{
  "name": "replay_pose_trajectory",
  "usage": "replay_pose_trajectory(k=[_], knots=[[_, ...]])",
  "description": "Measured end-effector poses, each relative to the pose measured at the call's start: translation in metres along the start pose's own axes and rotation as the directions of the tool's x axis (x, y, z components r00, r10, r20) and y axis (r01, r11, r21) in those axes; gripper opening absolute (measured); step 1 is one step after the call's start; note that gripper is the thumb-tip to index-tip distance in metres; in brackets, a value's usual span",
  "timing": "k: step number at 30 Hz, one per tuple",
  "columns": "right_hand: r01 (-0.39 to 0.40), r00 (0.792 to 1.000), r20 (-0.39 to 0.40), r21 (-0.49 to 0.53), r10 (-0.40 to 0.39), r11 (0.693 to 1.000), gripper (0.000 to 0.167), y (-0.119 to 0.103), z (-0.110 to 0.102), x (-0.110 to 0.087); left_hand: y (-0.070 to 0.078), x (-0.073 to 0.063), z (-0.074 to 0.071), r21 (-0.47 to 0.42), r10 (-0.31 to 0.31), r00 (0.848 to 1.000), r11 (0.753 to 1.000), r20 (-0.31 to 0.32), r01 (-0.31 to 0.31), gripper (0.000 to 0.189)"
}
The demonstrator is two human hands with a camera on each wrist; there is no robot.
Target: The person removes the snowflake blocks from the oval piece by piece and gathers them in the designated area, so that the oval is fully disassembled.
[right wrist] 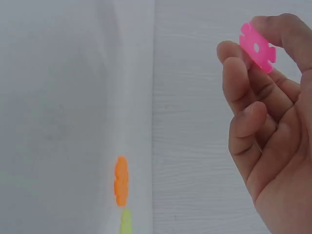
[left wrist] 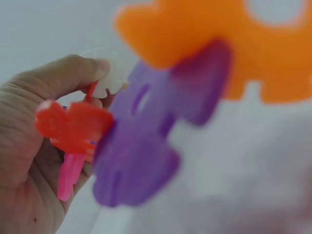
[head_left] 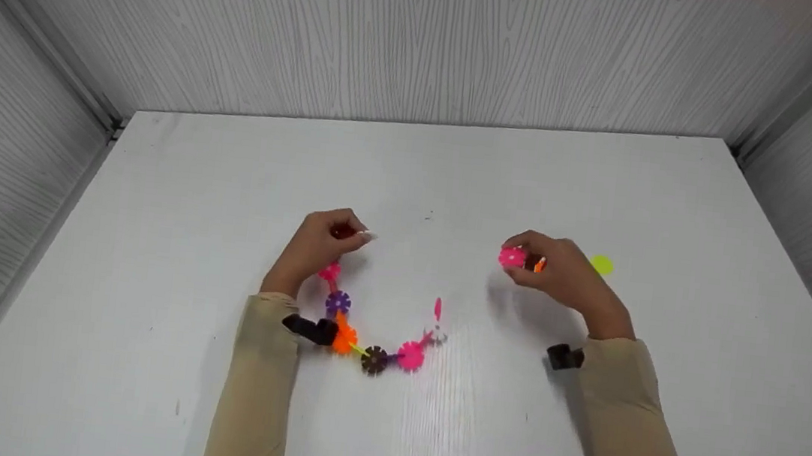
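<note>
Pink disc (right wrist: 263,53) (notches showing) sits edge-pinched in the right grip (head_left: 561,271).

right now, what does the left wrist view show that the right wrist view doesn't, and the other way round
Only the left wrist view: the left hand pinching a white notched disc, with a chain of linked discs close to the camera, including a red disc, a purple disc and a larger-looking orange disc.

Only the right wrist view: the right hand pinching a pink notched disc, plus a separate orange disc and a yellow-green disc, cut off by the bottom edge.

Both: one hand pinching a disc against a pale background.
</note>
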State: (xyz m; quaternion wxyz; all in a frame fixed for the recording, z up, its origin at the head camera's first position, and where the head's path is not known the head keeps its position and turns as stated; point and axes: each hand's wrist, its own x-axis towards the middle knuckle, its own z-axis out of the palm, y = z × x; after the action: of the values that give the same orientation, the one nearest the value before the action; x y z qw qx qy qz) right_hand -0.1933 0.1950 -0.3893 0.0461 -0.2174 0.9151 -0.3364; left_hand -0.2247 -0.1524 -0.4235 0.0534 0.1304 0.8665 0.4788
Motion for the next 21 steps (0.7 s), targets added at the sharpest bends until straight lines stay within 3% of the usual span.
replay_pose_trajectory(k=[2, 5, 9, 16, 21], knots=[[-0.019, 1.0, -0.002, -0.003, 0.019, 1.0, 0.03, 0.004, -0.006, -0.002, -0.001, -0.001, -0.004, -0.023, -0.008, 1.0, 1.0, -0.014, 0.008, 0.015], [-0.043, 0.999, 0.023, 0.002, 0.043, 0.999, 0.035, 0.006, -0.009, -0.001, 0.002, 0.001, -0.001, -0.047, 0.015, 0.999, 0.999, 0.033, -0.013, 0.02], [-0.103, 0.994, 0.033, 0.017, 0.103, 0.995, 0.04, 0.007, -0.009, 0.0, 0.006, 0.002, 0.002, -0.038, 0.001, 0.998, 0.999, 0.068, 0.001, 0.018], [-0.063, 0.998, 0.007, 0.103, 0.063, 0.993, 0.037, 0.014, -0.011, -0.002, 0.005, 0.002, 0.002, -0.013, -0.032, 0.993, 0.999, 0.118, 0.034, 0.017], [-0.097, 0.995, 0.001, 0.111, 0.097, 0.989, 0.038, 0.02, -0.013, -0.004, 0.004, 0.002, 0.003, -0.005, -0.044, 0.988, 0.999, 0.145, 0.046, 0.017]])
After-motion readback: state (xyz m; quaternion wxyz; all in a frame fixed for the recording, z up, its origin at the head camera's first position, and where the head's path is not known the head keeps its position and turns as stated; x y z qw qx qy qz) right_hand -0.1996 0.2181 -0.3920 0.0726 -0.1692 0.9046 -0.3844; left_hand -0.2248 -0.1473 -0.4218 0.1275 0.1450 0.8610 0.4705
